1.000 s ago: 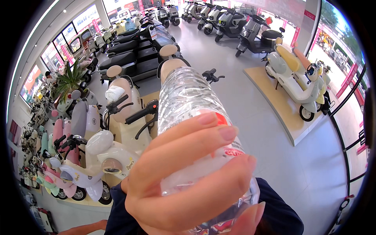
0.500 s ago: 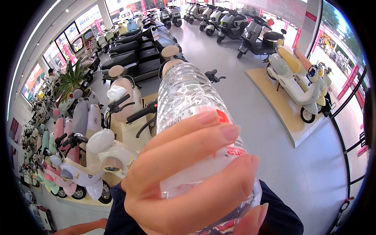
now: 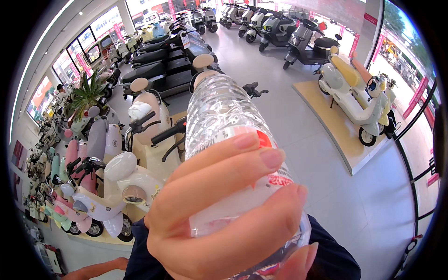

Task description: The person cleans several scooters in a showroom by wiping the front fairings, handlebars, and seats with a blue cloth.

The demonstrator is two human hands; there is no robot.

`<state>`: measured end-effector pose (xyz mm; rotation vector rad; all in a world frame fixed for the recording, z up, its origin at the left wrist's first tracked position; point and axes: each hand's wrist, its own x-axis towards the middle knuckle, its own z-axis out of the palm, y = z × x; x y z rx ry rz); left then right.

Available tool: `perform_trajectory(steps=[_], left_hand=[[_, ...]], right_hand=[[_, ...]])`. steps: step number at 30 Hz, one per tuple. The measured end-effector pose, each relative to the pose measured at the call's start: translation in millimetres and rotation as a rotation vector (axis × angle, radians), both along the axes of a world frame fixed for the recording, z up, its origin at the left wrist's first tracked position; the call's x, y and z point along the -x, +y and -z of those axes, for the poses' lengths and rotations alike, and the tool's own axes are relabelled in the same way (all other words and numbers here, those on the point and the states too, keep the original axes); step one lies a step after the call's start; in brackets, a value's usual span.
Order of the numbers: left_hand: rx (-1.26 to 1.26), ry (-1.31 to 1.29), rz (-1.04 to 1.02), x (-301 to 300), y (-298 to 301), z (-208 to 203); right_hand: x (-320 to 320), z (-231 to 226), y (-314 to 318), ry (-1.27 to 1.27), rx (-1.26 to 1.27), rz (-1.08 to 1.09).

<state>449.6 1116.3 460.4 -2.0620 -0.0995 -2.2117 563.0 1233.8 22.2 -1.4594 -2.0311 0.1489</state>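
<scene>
A clear ridged plastic bottle with a red-and-white label fills the middle of the view, its base pointing up and away from me. My left hand is wrapped round it from the left. The fingers are closed over the upper side, fingertips on the right. The thumb is hidden, as is the neck of the bottle below the lower edge. Through the clear plastic the inside looks bright and glinting; I cannot tell how much liquid it holds. My right hand is out of view. Dark navy clothing shows on both sides of the hand.
Pastel scooters crowd the left, with a cream scooter just beyond the bottle. Black-seated scooters line the back. On the right, a pale wooden platform bears a white-and-yellow scooter. Bare skin shows at lower left.
The bottle has shifted very slightly left within the view. My left hand keeps the same grip, and the bare skin at lower left has come up a little.
</scene>
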Motion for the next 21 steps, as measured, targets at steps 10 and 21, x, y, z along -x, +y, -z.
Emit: perform_trajectory(steps=[10,21], left_hand=[[0.007,0.014,-0.002,0.5,-6.3,-0.7],[0.016,0.028,0.002,3.0,-8.3,-1.1]], right_hand=[[-0.1,-2.2,-0.3,-0.002,-0.004,0.000],[1.1,-1.9,0.5,-0.006,-0.032,0.007]])
